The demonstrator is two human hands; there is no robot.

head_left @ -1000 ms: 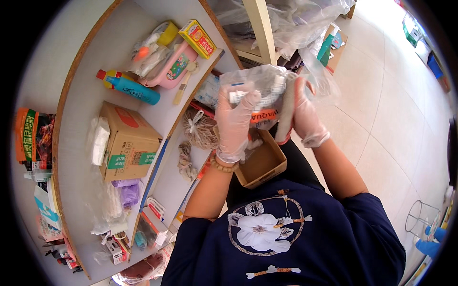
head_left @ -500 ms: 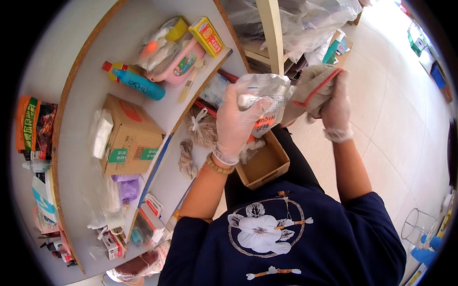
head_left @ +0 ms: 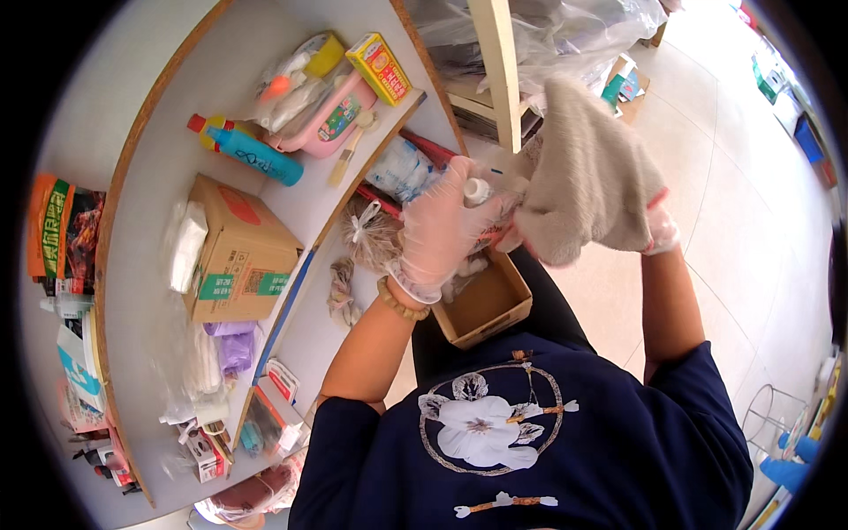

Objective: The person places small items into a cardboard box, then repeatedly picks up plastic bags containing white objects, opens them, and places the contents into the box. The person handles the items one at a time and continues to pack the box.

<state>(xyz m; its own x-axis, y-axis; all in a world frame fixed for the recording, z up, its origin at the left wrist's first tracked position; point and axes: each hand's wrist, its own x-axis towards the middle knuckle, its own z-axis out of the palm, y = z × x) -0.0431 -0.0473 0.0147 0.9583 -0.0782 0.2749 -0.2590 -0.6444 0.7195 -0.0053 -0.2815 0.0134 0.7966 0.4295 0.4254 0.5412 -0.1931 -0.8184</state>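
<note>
Bottle (head_left: 478, 191) points cap-up, upright; cloth (head_left: 590, 177) drapes beside.

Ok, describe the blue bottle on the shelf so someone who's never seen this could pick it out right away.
Start at the curved white shelf on the person's left, and find the big brown cardboard box lying on it. Just beyond the box, toward the far end, the blue bottle lies on its side. It is the only slim blue thing there, with a red-capped yellow bottle behind it and a pink bottle to its right.

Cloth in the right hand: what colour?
Beige-grey, plain and fuzzy, no pattern: the cloth shows best in the head view.
</note>
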